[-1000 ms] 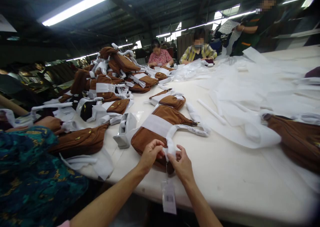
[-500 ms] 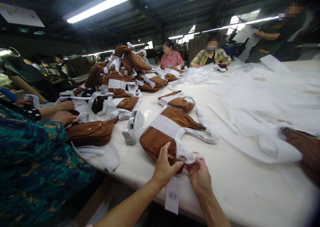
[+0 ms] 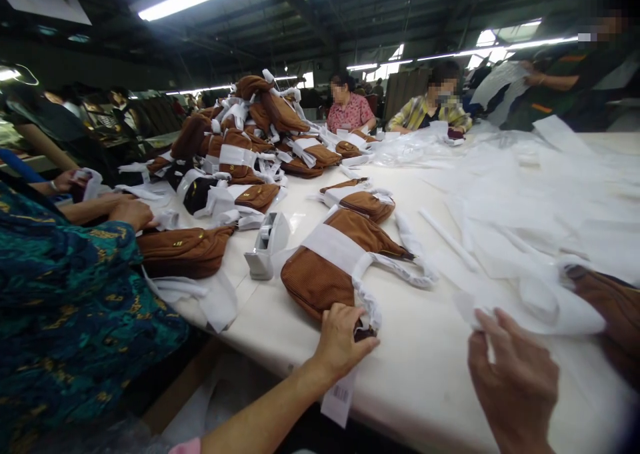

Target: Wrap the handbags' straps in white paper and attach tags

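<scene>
A brown corduroy handbag [image 3: 313,284] lies on the table, with a white paper band [image 3: 335,247] around it. White wrapping covers its strap [image 3: 413,274]. My left hand [image 3: 343,341] closes on the bag's near corner, by the wrapped strap end. A white tag with a barcode [image 3: 339,397] hangs below that hand over the table edge. To the right, my right hand [image 3: 515,374] is raised, apart from the bag. Its fingertips appear to pinch the edge of a thin white wrapping sheet [image 3: 464,306]; the hand partly hides this contact.
A grey tape dispenser [image 3: 267,247] stands left of the bag. Beyond are another brown bag [image 3: 370,206] and a heap of wrapped bags [image 3: 240,154]. White sheets [image 3: 540,241] spread over the right side. A co-worker in a teal patterned top [image 3: 75,307] works close at left; others sit across.
My right hand has let go of the strap end and moved right to the white sheets. My left hand stays at the bag's corner, its fingers now curled closer around it.
</scene>
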Available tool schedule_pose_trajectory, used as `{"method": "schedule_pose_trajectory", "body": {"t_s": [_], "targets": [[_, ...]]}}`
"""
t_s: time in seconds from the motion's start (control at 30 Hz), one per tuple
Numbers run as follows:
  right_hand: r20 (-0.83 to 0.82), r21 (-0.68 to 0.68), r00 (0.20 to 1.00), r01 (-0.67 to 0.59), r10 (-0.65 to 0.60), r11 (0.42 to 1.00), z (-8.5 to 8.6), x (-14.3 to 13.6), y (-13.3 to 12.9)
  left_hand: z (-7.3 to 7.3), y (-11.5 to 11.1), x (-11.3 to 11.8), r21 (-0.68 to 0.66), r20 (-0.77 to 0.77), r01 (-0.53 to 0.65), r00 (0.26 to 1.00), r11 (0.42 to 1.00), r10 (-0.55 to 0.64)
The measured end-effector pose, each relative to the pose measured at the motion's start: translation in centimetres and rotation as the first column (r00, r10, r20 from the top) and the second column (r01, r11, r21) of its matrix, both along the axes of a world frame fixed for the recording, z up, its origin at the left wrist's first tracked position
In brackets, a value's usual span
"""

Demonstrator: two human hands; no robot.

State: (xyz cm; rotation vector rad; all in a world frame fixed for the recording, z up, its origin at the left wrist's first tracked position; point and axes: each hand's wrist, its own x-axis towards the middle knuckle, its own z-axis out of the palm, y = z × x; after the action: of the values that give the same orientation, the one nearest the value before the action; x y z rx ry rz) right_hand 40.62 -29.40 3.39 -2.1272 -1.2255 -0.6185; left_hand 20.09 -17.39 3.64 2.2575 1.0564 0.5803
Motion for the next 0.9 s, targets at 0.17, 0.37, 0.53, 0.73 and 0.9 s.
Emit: {"method": "schedule_pose_trajectory", "body": {"t_s": [0.17, 0.37, 0.53, 0.73, 0.9], "targets": [[-0.32, -0.235, 0.861, -0.477, 0.396, 0.847, -2.0, -2.4, -0.3, 0.3, 0.1, 0.3, 0.09, 0.026, 0.128, 0.991, 0.988, -0.131], [-0.927, 0.026, 0.341, -0.36, 0.158, 0.932, 2.2, -3.1, 4.2, 2.1, 1.0, -1.0, -0.061, 0.166, 0.234, 0.961, 0.97, -0.221], [-0.908, 0.35, -0.384, -0.484, 0.165, 0.802, 2.2, -5.0, 9.6, 2.8, 1.6, -1.7, -0.278, 0.309, 0.28, 0.932, 0.919, -0.19], [-0.873, 0.472, -0.346, -0.419, 0.344, 0.776, 1.8, -7.9, 10.9, 1.9, 2.0, -2.0, -0.477, 0.383, 0.245, 0.922, 0.844, -0.052], [-0.937, 0.332, -0.075, -0.483, 0.34, 0.81, 3.0, -3.4, 9.4, 1.5, 1.9, -1.9, -0.498, 0.509, 0.31, 0.861, 0.81, -0.017]]}}
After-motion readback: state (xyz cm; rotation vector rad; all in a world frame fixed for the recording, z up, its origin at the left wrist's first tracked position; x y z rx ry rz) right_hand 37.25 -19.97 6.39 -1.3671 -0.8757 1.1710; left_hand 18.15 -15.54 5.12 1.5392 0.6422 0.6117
